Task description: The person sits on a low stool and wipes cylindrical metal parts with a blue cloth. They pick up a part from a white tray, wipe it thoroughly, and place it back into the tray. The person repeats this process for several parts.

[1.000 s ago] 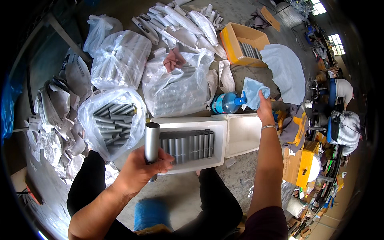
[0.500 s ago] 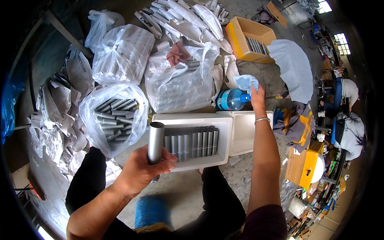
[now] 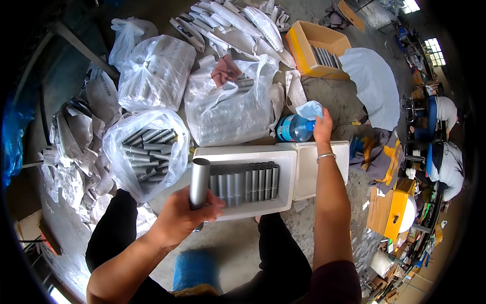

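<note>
My left hand (image 3: 178,219) is closed around a grey metal tube (image 3: 199,181), held upright over the near left corner of a white foam box (image 3: 245,152). Inside that box stands a row of similar tubes (image 3: 253,183). Farther off to the right, my right hand (image 3: 323,129) grips a light-blue cloth (image 3: 309,110). The cloth is above the neck of a blue-tinted plastic bottle (image 3: 291,128), and my fingers are beside its blue cap. Whether they touch the cap I cannot tell.
An open plastic bag of tubes (image 3: 117,167) stands at left, with tied bags (image 3: 152,76) behind. A foam lid (image 3: 331,169) lies right of the box. Farther back is a cardboard box (image 3: 304,53); crumpled paper (image 3: 71,147) lies far left. Two people (image 3: 445,162) sit far right.
My right hand and the cloth have come slightly down and nearer the bottle's cap. My left hand still holds the tube over the box. The whole view has shifted a little.
</note>
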`<action>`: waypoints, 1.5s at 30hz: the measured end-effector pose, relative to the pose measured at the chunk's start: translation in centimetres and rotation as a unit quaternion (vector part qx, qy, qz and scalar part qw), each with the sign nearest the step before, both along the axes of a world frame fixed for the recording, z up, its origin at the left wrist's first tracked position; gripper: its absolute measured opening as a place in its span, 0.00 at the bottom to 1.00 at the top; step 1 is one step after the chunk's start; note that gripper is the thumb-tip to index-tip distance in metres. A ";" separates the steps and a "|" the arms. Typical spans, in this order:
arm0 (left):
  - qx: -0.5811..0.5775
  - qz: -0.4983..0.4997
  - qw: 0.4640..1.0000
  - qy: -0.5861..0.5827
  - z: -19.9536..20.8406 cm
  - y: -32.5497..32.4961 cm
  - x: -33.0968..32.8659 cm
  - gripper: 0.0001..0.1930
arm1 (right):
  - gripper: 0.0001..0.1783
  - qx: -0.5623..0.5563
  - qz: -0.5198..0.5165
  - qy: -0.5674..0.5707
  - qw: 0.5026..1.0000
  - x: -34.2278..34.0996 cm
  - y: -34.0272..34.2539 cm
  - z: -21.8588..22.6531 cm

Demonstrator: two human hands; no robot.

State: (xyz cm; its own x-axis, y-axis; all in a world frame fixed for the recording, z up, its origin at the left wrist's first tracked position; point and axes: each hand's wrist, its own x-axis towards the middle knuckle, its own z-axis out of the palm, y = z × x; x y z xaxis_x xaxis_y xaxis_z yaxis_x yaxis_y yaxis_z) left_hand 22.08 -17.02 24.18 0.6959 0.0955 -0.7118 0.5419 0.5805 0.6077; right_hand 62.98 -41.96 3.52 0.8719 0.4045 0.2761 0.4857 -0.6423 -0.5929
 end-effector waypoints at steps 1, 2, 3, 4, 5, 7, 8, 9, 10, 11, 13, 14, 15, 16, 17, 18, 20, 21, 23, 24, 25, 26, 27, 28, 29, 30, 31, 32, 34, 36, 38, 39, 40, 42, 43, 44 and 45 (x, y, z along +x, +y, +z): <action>-0.003 0.000 1.000 -0.004 0.1 0.1 0.1 0.08 | 0.16 0.022 -0.009 0.005 1.000 1.1 -0.9 0.4; -0.005 0.004 1.000 -0.004 0.3 0.1 0.1 0.09 | 0.16 0.046 -0.015 0.015 0.999 1.9 -1.2 0.8; -0.008 0.010 1.000 0.001 0.2 0.1 -0.1 0.09 | 0.17 0.068 -0.019 0.029 0.997 1.4 -0.1 1.8; -0.005 0.010 1.000 0.001 0.2 0.1 -0.4 0.09 | 0.19 0.055 -0.074 0.075 0.993 1.0 0.5 3.3; -0.013 0.000 1.000 -0.012 0.2 0.1 -0.4 0.09 | 0.20 0.040 -0.080 0.003 0.996 2.6 -1.5 3.8; -0.013 -0.009 1.000 -0.021 0.3 0.1 -0.6 0.09 | 0.20 -0.077 -0.048 -0.006 0.996 4.7 -3.6 5.6; -0.009 -0.010 1.000 -0.018 0.3 0.1 -0.7 0.10 | 0.18 -0.097 -0.057 -0.029 0.993 4.8 -3.8 6.2; -0.004 -0.011 1.000 -0.014 0.3 0.1 -0.8 0.10 | 0.17 -0.117 -0.065 -0.052 0.990 4.6 -3.8 7.1; 0.000 -0.014 1.000 -0.012 0.2 0.2 -0.9 0.10 | 0.16 -0.137 -0.073 -0.075 0.985 4.4 -3.7 7.9; 0.003 -0.018 1.000 -0.011 0.1 0.2 -1.0 0.10 | 0.16 -0.144 -0.073 -0.097 0.982 3.9 -3.4 8.5; 0.005 -0.017 1.000 -0.009 0.0 0.4 -1.0 0.10 | 0.15 -0.155 -0.072 -0.141 0.975 2.1 -1.6 9.0; 0.005 -0.011 1.000 -0.008 0.2 0.5 -1.1 0.10 | 0.12 -0.236 -0.034 -0.120 0.964 0.8 -0.3 9.6; 0.003 -0.009 1.000 -0.010 0.3 0.5 -1.1 0.09 | 0.11 -0.277 -0.009 -0.119 0.954 0.4 0.0 9.1; 0.000 -0.007 1.000 -0.017 0.3 0.4 -1.1 0.10 | 0.11 -0.317 0.016 -0.116 0.941 0.3 0.1 8.1; -0.001 -0.003 1.000 -0.020 0.2 0.4 -1.2 0.10 | 0.11 -0.355 0.044 -0.110 0.927 -0.4 0.8 7.5; -0.002 0.000 1.000 -0.022 0.2 0.3 -1.3 0.10 | 0.10 -0.352 0.046 -0.118 0.927 -1.0 1.4 7.0; 0.003 -0.002 1.000 -0.019 0.2 0.4 -1.4 0.10 | 0.09 -0.347 0.052 -0.134 0.927 -1.9 2.4 6.5; 0.004 -0.003 1.000 -0.018 0.2 0.5 -1.4 0.10 | 0.09 -0.364 0.049 -0.136 0.920 -1.9 2.5 6.2; 0.006 -0.014 1.000 -0.006 0.7 0.8 -1.3 0.11 | 0.08 -0.394 0.045 -0.143 0.907 -1.7 2.8 5.7; 0.008 -0.019 1.000 0.000 0.9 0.9 -1.3 0.11 | 0.08 -0.401 0.050 -0.149 0.902 -1.8 2.8 5.6; 0.007 -0.017 1.000 0.001 1.0 1.0 -1.4 0.11 | 0.08 -0.408 0.055 -0.156 0.898 -2.1 2.6 5.7; 0.005 -0.016 1.000 0.002 1.0 1.0 -1.4 0.11 | 0.07 -0.415 0.059 -0.163 0.893 -2.2 2.5 5.7; 0.004 -0.015 1.000 0.002 1.0 1.1 -1.5 0.10 | 0.07 -0.415 0.057 -0.167 0.892 -2.1 2.7 5.7; 0.003 -0.009 1.000 -0.005 0.9 1.1 -1.6 0.10 | 0.08 -0.415 0.055 -0.172 0.892 -2.0 2.8 5.6; 0.005 -0.004 1.000 -0.010 0.9 1.3 -1.9 0.10 | 0.08 -0.413 0.052 -0.175 0.892 -2.1 3.0 5.4; 0.007 0.000 1.000 -0.015 0.8 1.4 -2.2 0.10 | 0.08 -0.415 0.055 -0.179 0.890 -2.2 3.0 5.1; 0.002 0.007 1.000 -0.014 0.7 1.4 -2.5 0.09 | 0.08 -0.416 0.058 -0.184 0.889 -2.3 2.8 4.7; 0.000 0.017 1.000 -0.016 0.8 1.5 -2.6 0.09 | 0.08 -0.414 0.062 -0.192 0.887 -2.1 3.0 4.5; -0.015 0.048 0.998 -0.050 0.3 1.3 -2.9 0.09 | 0.08 -0.450 0.055 -0.170 0.875 -1.1 2.6 4.9; -0.008 0.052 0.997 -0.058 0.2 1.2 -3.2 0.10 | 0.08 -0.461 0.048 -0.157 0.872 -1.3 3.2 6.2; 0.009 0.035 0.998 -0.042 0.5 1.5 -3.5 0.10 | 0.10 -0.403 -0.025 -0.142 0.904 -2.0 4.6 9.1; 0.013 0.031 0.999 -0.043 0.7 1.5 -3.5 0.10 | 0.12 -0.378 -0.063 -0.138 0.913 -2.1 4.9 10.9; 0.017 0.026 0.998 -0.046 1.0 1.4 -3.7 0.10 | 0.12 -0.340 -0.081 -0.165 0.922 -1.9 4.7 12.0; -0.007 0.044 0.997 -0.065 1.2 1.0 -4.0 0.10 | 0.12 -0.213 -0.061 -0.115 0.968 -2.0 4.7 13.2; -0.020 0.051 0.996 -0.076 1.2 0.8 -4.1 0.10 | 0.12 -0.147 -0.051 -0.089 0.984 -2.3 4.4 13.8; -0.023 0.055 0.995 -0.084 1.3 0.7 -4.4 0.11 | 0.12 0.046 -0.042 0.078 0.995 -4.2 5.6 14.4; -0.024 0.061 0.994 -0.085 1.8 0.6 -4.5 0.11 | 0.13 0.242 -0.061 0.273 0.929 -7.0 7.2 15.1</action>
